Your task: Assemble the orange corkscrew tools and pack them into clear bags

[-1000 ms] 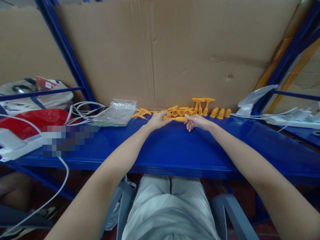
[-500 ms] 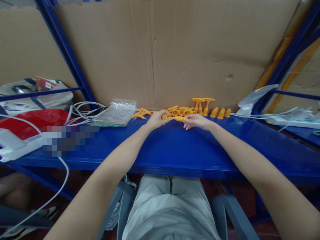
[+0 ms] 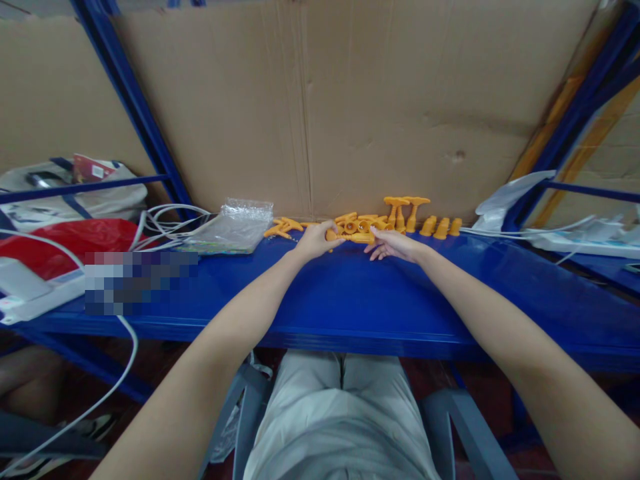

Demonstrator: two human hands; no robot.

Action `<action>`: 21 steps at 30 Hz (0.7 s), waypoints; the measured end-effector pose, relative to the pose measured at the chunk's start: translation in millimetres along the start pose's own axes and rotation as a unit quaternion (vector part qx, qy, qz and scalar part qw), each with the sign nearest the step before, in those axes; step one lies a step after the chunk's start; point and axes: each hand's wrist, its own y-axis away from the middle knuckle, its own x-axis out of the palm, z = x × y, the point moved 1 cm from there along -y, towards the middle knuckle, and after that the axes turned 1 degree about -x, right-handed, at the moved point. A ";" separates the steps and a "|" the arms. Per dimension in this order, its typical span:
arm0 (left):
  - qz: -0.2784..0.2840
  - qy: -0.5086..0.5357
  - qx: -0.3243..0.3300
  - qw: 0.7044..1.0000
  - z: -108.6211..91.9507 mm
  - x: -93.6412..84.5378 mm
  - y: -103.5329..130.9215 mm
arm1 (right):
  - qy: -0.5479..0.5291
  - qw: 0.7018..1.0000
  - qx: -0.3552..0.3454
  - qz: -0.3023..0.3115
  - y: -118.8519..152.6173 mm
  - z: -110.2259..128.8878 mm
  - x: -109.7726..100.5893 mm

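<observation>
Since the earlier frame, the fingers of the right hand have been loosened slightly, and its thumb has been raised a little along the right end of the slender orange plastic piece; the left hand has been kept almost in place. The piece is held roughly level at the back of the blue metal bench, between the two hands. Its left end is pinched between the thumb and forefinger of the left hand. At its right end the thumb of the right hand is placed close, with the other fingers spread loosely below; whether the piece is gripped there cannot be told.

Behind the hands, a cluster of orange plastic cups and handles is heaped near the brown cardboard panel, some with round openings turned forward. Two T-topped orange pieces are stood upright just behind the right hand, and three stepped orange cups are lined up farther right. Beyond the left hand, orange branched pieces are piled beside a clear plastic bag, near which white cables are coiled.
</observation>
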 end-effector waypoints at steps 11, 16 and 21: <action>0.010 -0.002 -0.004 1.000 6.7 4.0 -0.7 | 0.002 0.997 -0.077 -0.025 -3.2 -3.1 -7.5; -0.029 -0.026 -0.063 0.997 9.6 1.1 -1.6 | 0.015 0.983 -0.149 -0.103 -5.8 1.8 -14.6; -0.014 -0.186 -0.162 0.969 21.2 -10.8 1.0 | 0.087 0.938 -0.249 -0.225 -14.8 8.9 -26.1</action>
